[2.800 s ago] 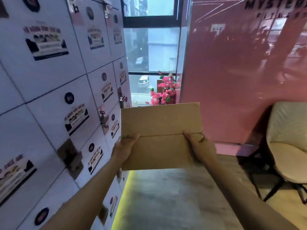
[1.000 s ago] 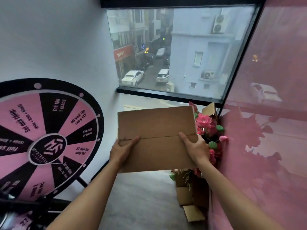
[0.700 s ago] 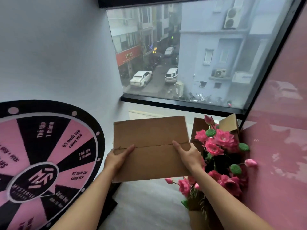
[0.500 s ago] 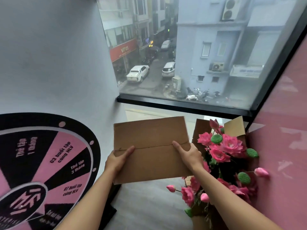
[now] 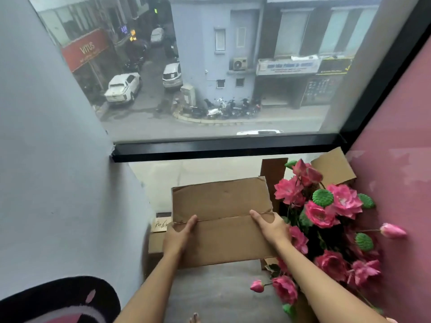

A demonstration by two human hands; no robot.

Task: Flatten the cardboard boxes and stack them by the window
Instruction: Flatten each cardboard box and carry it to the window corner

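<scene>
A flattened brown cardboard box (image 5: 221, 206) is held flat in front of me, low over the floor just below the window (image 5: 210, 78). My left hand (image 5: 178, 236) grips its left edge, thumb on top along the centre seam. My right hand (image 5: 272, 226) grips the right edge the same way. Under the held box's left side lies another piece of flat cardboard (image 5: 158, 237) with handwriting on it, on the floor by the wall.
A cardboard box of pink artificial flowers (image 5: 326, 213) stands close on the right against the pink wall (image 5: 396, 159). The grey wall (image 5: 58, 159) closes the left side. A black and pink prize wheel (image 5: 65, 301) shows at the bottom left. Grey floor (image 5: 217, 290) lies below.
I have walked up to the window and my view has tipped down. The held box has come lower toward the floor. Both hands keep the same hold.
</scene>
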